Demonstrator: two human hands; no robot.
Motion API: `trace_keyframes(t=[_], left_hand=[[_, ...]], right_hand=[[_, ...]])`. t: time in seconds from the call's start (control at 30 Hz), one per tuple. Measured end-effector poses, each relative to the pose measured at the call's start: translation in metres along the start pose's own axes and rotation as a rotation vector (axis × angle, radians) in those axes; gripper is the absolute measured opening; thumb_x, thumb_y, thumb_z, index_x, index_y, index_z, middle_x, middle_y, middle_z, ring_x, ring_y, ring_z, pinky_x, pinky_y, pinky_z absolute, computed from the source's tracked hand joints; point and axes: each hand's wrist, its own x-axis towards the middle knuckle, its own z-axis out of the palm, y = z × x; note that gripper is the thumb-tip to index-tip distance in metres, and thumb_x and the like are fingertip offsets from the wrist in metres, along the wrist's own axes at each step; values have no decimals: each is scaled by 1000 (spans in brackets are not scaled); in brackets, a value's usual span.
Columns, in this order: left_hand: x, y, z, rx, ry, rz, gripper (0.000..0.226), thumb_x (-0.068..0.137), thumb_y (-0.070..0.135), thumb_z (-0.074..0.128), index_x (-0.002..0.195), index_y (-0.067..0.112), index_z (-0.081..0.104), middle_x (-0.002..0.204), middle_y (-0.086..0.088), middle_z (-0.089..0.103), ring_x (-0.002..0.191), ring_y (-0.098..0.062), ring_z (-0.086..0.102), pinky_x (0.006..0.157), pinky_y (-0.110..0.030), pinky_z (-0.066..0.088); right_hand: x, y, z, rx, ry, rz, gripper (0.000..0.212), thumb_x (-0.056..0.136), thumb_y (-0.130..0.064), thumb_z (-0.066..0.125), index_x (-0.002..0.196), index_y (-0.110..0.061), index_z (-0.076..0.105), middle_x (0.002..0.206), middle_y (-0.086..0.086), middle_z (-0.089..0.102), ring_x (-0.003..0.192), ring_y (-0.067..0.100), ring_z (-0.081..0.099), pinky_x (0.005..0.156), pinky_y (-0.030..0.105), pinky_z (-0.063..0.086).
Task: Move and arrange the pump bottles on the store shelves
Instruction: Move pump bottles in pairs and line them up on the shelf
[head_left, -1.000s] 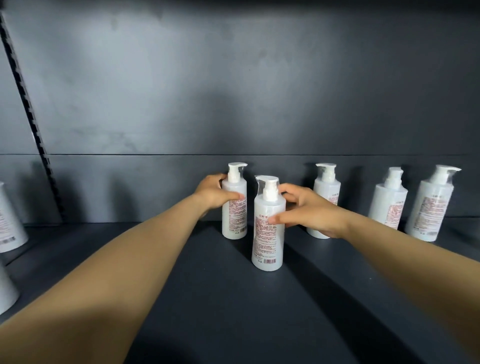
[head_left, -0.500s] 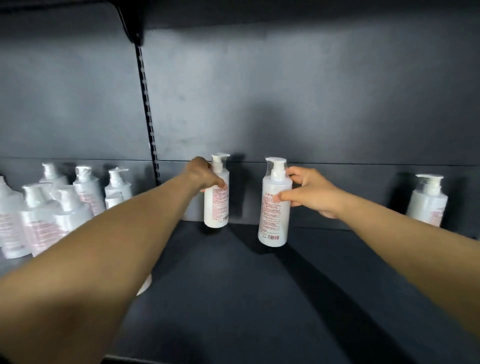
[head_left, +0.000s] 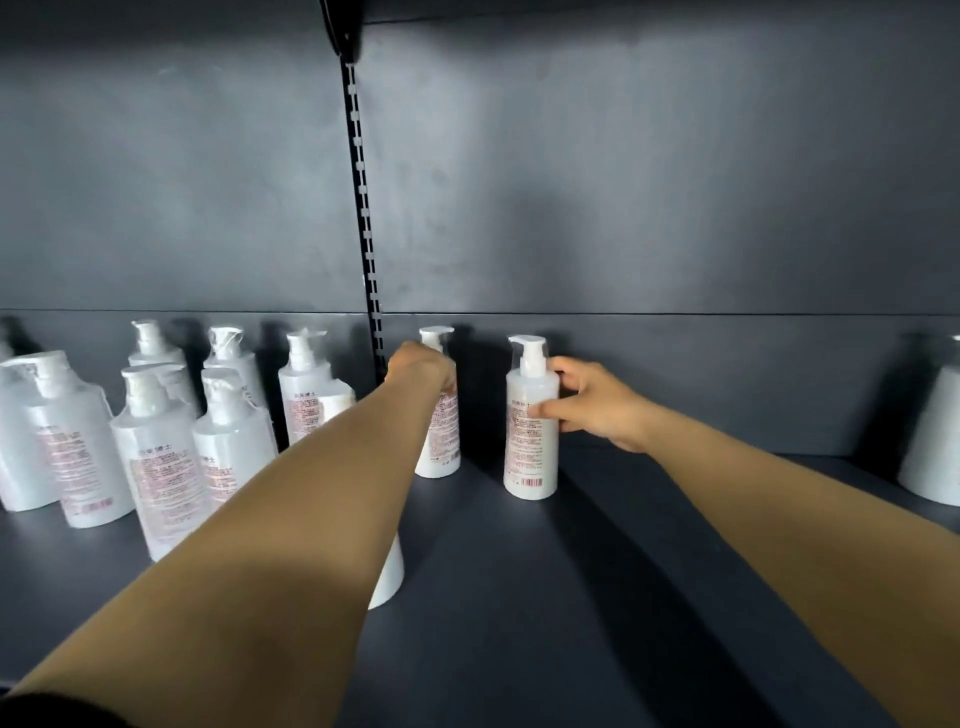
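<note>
Two white pump bottles with red-printed labels are upright near the back of the dark shelf (head_left: 519, 597). My left hand (head_left: 421, 370) grips the left bottle (head_left: 440, 447) at its shoulder, close to the slotted upright. My right hand (head_left: 589, 402) grips the right bottle (head_left: 531, 436) around its upper body; its base sits on or just above the shelf. A cluster of several plastic-wrapped pump bottles (head_left: 156, 447) stands to the left. My left forearm hides part of that cluster and most of one bottle (head_left: 389, 577) near the front.
A black slotted upright (head_left: 363, 208) runs down the back panel between the two shelf bays. Part of another white bottle (head_left: 935, 441) shows at the right edge. Open dark shelf surface lies in front of and between my arms.
Both hands have carried their bottles leftward along the shelf toward the upright and the wrapped cluster. My view has panned left, and the bottles on the right have mostly left the frame.
</note>
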Motion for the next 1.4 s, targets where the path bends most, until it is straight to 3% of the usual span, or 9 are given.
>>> trace_keyframes(t=[0.2, 0.33, 0.47, 0.63, 0.77, 0.93, 1.07, 1.3, 1.4], left_hand=[[-5, 4, -3, 232, 34, 39, 40, 86, 16, 64, 122, 1, 55, 125, -12, 60, 114, -24, 59, 82, -24, 45], [-13, 18, -18, 332, 9, 100, 51, 82, 21, 72, 125, 0, 54, 127, -10, 59, 118, -25, 57, 95, -28, 44], [-26, 40, -34, 470, 26, 280, 65, 79, 19, 75, 134, -1, 45, 139, -15, 49, 127, -29, 49, 102, -30, 39], [-52, 67, -39, 685, -103, 521, 69, 82, 20, 71, 142, 9, 39, 146, -9, 40, 131, -27, 43, 106, -30, 37], [-72, 89, -33, 699, -197, 611, 75, 80, 18, 72, 145, 17, 33, 149, -4, 36, 134, -25, 38, 106, -29, 33], [-92, 116, -6, 745, -246, 720, 80, 78, 25, 75, 146, 18, 32, 151, -2, 34, 136, -23, 37, 109, -28, 30], [-105, 146, 28, 739, -309, 760, 82, 76, 27, 77, 145, 18, 34, 151, -2, 34, 136, -23, 37, 112, -30, 32], [-143, 197, 104, 736, -356, 819, 81, 80, 27, 73, 147, 15, 30, 153, -1, 32, 138, -21, 34, 109, -27, 29], [-157, 222, 145, 713, -362, 816, 83, 78, 29, 74, 147, 14, 29, 153, -4, 31, 138, -22, 35, 109, -27, 30]], right_hand=[[-5, 1, -2, -98, 15, 37, 55, 86, -14, 67, 134, -26, 45, 118, 2, 63, 109, 20, 61, 92, 42, 53], [-12, -1, -14, -209, 42, 65, 61, 83, -23, 72, 136, -24, 43, 124, 6, 59, 110, 22, 59, 94, 38, 51], [-27, -10, -37, -390, 32, 87, 69, 79, -31, 75, 138, -27, 41, 132, 6, 51, 114, 19, 54, 99, 32, 45], [-56, -31, -72, -676, -32, 112, 73, 79, -39, 73, 142, -30, 36, 145, 3, 39, 128, 19, 45, 104, 30, 36], [-82, -41, -100, -899, -21, 137, 81, 78, -45, 72, 145, -29, 30, 149, 1, 34, 135, 21, 37, 107, 32, 35], [-119, -42, -135, -1001, 27, 198, 85, 76, -43, 75, 145, -26, 29, 142, 3, 38, 130, 23, 40, 97, 29, 35], [-149, -32, -173, -1065, 80, 247, 86, 74, -41, 76, 145, -26, 30, 141, 4, 40, 128, 25, 42, 98, 31, 37], [-194, 10, -261, -1110, 131, 319, 83, 74, -39, 77, 143, -24, 34, 138, 4, 46, 125, 26, 46, 97, 32, 39], [-208, 29, -309, -1112, 152, 311, 82, 73, -39, 78, 142, -25, 36, 136, 3, 49, 122, 25, 48, 90, 29, 38]])
